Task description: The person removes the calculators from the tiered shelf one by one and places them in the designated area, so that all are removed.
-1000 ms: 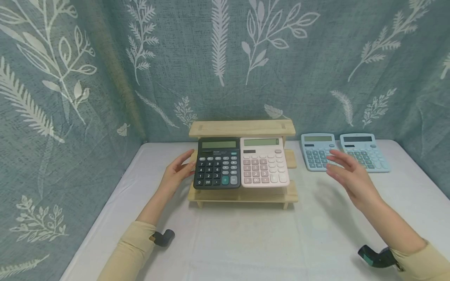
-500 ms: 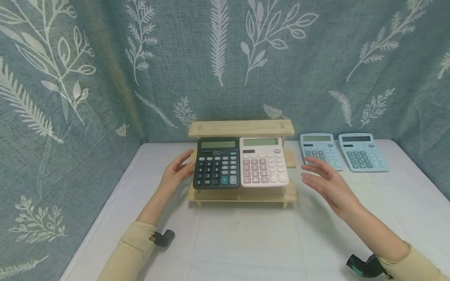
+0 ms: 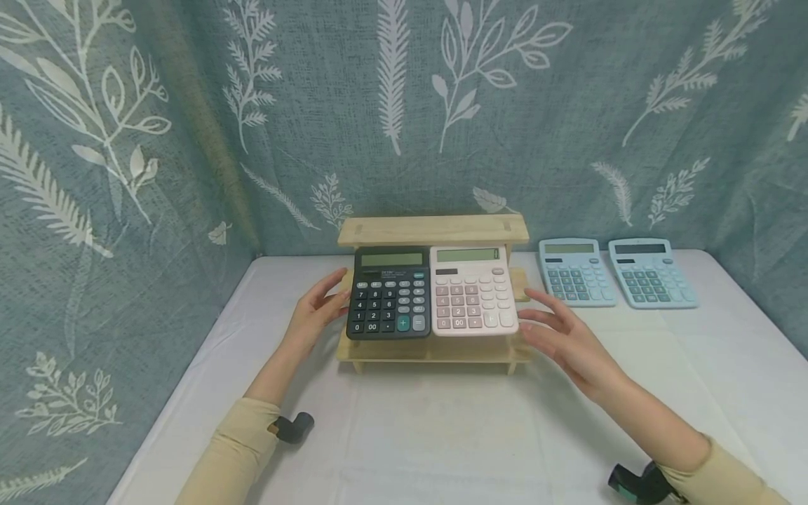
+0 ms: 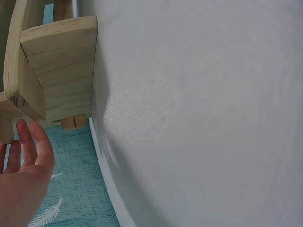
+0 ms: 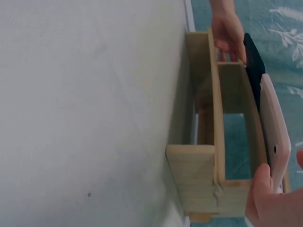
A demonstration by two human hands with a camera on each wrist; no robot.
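Observation:
A black calculator and a pale pink calculator lean side by side on a small tiered wooden shelf. My left hand is at the left side of the black calculator, its fingers loosely bent by the shelf's end; the left wrist view has the fingertips near the wood. At the other side, my right hand has its fingers spread beside the pink calculator's right edge. The right wrist view places the thumb against or very near that calculator's side and the shelf; exact contact is unclear.
Two light blue calculators lie on the white-covered table, right of the shelf. Behind it all hangs a blue-green curtain with white leaf prints. Dark wrist-camera mounts stick out near both sleeves.
My right hand has moved left from in front of the light blue calculators to the pink calculator's right edge. The left hand and the calculators stay where they were.

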